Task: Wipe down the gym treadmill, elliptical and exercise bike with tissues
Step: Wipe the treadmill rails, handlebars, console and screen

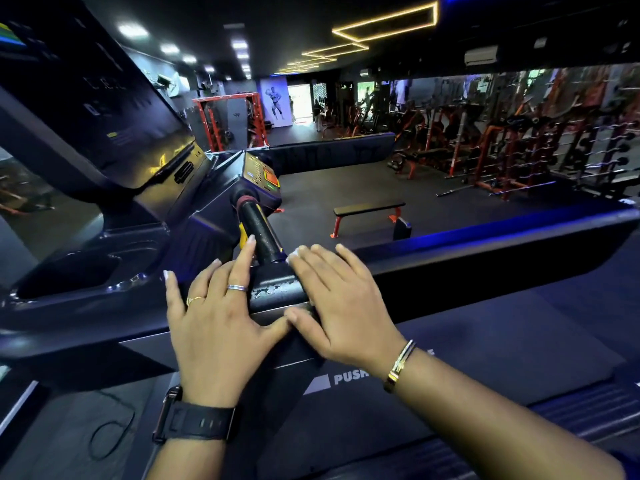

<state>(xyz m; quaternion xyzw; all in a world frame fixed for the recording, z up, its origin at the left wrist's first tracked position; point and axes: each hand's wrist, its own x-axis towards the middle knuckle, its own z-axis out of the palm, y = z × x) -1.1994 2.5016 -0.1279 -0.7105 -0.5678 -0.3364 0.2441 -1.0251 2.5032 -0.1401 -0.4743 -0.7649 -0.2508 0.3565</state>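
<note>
I stand at the treadmill (104, 209). Both hands lie on its rail (277, 289), just below the black grip (259, 233). My left hand (214, 327) rests flat, fingers straight and spread, holding nothing, with the forefinger tip touching the grip. My right hand (339, 306) presses flat on the rail with its fingers straight and together. A pale scrap (295, 252) shows at its fingertips, and I cannot tell whether it is tissue. My thumbs nearly meet on the rail. The belt (485, 358) runs under my right forearm. A bench (367, 209) stands well beyond on the gym floor.
</note>
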